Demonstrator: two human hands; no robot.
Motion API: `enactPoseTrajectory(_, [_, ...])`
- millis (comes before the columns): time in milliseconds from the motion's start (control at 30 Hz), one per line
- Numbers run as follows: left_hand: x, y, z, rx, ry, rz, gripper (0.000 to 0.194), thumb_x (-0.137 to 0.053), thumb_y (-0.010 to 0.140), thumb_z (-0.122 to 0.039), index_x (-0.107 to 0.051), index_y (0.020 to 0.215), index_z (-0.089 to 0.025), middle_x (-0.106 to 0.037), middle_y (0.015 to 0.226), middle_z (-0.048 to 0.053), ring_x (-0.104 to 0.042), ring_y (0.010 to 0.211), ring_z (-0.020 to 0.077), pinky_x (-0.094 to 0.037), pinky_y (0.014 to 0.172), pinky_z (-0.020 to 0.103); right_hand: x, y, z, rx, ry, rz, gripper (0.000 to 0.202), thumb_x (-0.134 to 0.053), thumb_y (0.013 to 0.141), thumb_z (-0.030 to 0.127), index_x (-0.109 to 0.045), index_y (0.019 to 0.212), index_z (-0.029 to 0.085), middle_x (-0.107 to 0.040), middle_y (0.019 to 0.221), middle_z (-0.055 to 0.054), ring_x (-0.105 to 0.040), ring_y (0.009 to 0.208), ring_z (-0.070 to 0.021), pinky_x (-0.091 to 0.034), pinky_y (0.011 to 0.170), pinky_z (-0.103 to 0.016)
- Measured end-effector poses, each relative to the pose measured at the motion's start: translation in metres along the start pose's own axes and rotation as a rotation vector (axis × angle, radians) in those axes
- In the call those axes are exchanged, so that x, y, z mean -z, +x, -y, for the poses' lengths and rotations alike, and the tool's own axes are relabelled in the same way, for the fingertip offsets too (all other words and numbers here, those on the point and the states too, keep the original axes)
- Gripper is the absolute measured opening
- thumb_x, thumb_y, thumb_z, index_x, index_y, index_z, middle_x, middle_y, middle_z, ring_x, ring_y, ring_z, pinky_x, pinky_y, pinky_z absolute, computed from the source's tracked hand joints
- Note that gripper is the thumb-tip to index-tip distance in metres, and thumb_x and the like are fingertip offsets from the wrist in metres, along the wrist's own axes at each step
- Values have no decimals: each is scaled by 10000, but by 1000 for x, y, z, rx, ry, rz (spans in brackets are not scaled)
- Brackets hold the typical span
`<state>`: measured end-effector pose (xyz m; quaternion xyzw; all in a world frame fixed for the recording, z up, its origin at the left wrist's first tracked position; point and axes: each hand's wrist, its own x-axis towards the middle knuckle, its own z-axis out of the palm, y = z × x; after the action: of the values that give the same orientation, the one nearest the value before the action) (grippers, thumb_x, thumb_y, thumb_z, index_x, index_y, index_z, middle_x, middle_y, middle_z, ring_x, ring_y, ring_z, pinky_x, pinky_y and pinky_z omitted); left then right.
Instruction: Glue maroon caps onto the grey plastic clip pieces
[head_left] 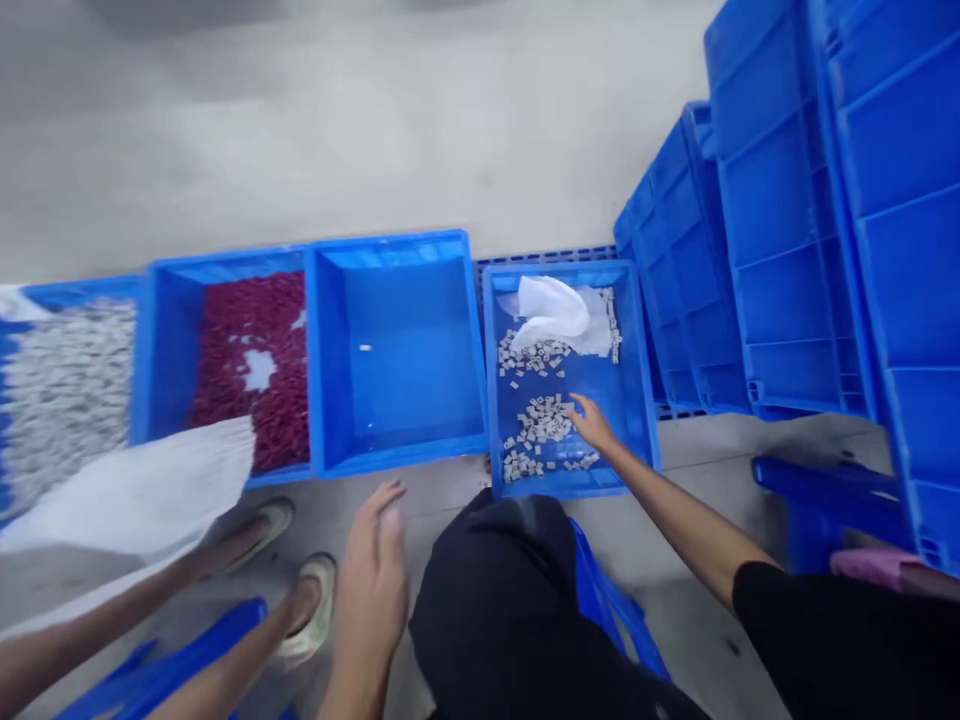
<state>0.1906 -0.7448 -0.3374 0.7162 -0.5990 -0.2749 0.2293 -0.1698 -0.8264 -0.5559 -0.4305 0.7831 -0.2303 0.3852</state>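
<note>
My right hand [594,425] reaches into a blue bin [646,400] from the right. Its fingertips are at the edge of a pile of small light-grey parts [545,420], fingers slightly apart, with nothing visible between them. More of these parts [536,355] lie at the far side of that bin, partly under a crumpled white sheet [555,308]. Somewhat blurred, my left hand [375,575] hovers in front of the neighbouring blue bin [409,350], fingers stretched out and holding nothing. A tiny white piece [365,348] lies on that bin's floor.
To the left are a bin of dark red parts [247,390] and one of whitish parts [71,380]. A white cloth or sheet [150,490] hangs near another person's legs [225,560]. Tall blue crates [780,220] stand at right, near a blue stool [825,490].
</note>
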Motion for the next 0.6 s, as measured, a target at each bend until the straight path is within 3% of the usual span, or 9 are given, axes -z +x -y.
enactPoseTrajectory(67, [-66, 50, 22, -34, -17, 115, 464, -425, 1193, -483, -800, 1314, -237, -825, 1433, 172, -775, 1383, 378, -636, 1223, 617, -28, 28, -5, -10, -97, 0, 444, -815, 1140, 441, -741, 1516, 216, -738, 1567, -138, -768, 1346, -319, -679, 1135, -567])
enactPoseTrajectory(133, [-139, 83, 37, -71, -31, 261, 353, -525, 1129, -364, -807, 1288, -221, -831, 1435, 170, -778, 1389, 365, -632, 1234, 603, -53, 49, -13, -22, -204, -8, 477, -819, 1136, 438, -725, 1551, 223, -707, 1623, -145, -743, 1405, -340, -658, 1174, -598])
enactPoseTrajectory(233, [-230, 104, 42, -108, -24, 395, 335, -684, 1019, -225, -802, 1330, -182, -776, 1553, 205, -694, 1521, 410, -537, 1320, 684, -80, 59, -28, -5, -348, 4, 546, -828, 1125, 442, -694, 1612, 236, -628, 1734, -155, -667, 1528, -387, -591, 1256, -669])
enactPoseTrajectory(300, [-272, 106, 36, -137, -23, 444, 435, -677, 1002, -160, -784, 1423, -185, -651, 1738, 224, -578, 1658, 419, -464, 1390, 678, -92, 49, -39, 35, -416, 42, 559, -825, 1125, 452, -688, 1625, 242, -600, 1768, -154, -626, 1576, -403, -548, 1295, -697])
enactPoseTrajectory(367, [-300, 103, 31, -155, -27, 484, 518, -624, 1020, -127, -756, 1513, -217, -541, 1857, 191, -487, 1743, 377, -419, 1441, 608, -99, 30, -49, 78, -456, 98, 525, -811, 1133, 456, -705, 1605, 253, -608, 1762, -149, -619, 1580, -394, -525, 1314, -691])
enactPoseTrajectory(433, [-319, 96, 31, -120, -6, 505, 541, -590, 1048, -144, -722, 1570, -198, -508, 1878, 209, -443, 1776, 385, -373, 1467, 613, -100, 8, -59, 114, -471, 155, 490, -806, 1133, 442, -723, 1577, 252, -632, 1733, -140, -625, 1564, -381, -510, 1321, -677])
enactPoseTrajectory(533, [-332, 83, 42, 4, 68, 514, 592, -630, 1077, -269, -643, 1641, -89, -452, 1876, 327, -351, 1805, 511, -292, 1459, 755, -90, -18, -75, 128, -462, 188, 470, -789, 1120, 392, -750, 1577, 291, -621, 1747, -131, -562, 1617, -387, -438, 1362, -660])
enactPoseTrajectory(600, [-332, 74, 51, 64, 106, 532, 714, -704, 1062, -374, -585, 1693, -62, -419, 1885, 352, -306, 1814, 549, -273, 1456, 772, -75, -25, -86, 91, -453, 154, 510, -761, 1111, 395, -747, 1619, 348, -570, 1796, -129, -473, 1685, -410, -378, 1388, -655])
